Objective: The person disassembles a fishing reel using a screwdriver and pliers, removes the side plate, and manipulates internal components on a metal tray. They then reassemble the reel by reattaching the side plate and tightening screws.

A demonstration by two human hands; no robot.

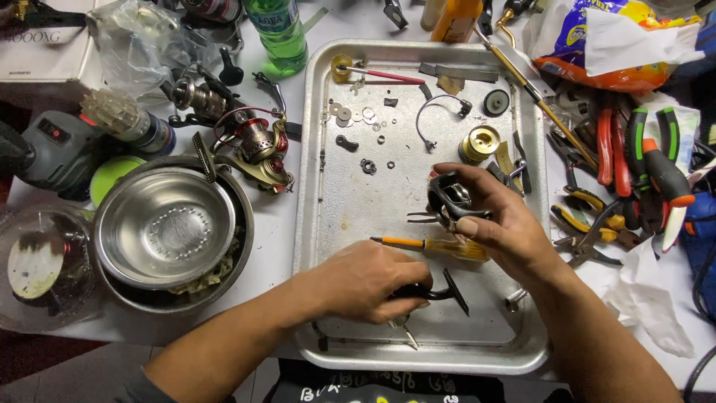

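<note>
While the right hand [496,216] pinches a black reel body [449,200] over the metal tray [313,224], fingers curled round it, the left hand [365,280] closes on one black handle part [447,292] near. Rigid, small, likely greasy: grip the frame. One orange-handled screwdriver [432,245] between.

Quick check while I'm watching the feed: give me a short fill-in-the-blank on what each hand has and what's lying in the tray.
1. The right hand holds a dark fishing reel body above the metal ____.
2. The left hand grips a black ____-shaped part low in the tray.
3. Between the hands lies a screwdriver with a ____ handle.
4. Left of the tray stands a steel ____.

Missing words: tray; handle; orange; bowl
</note>
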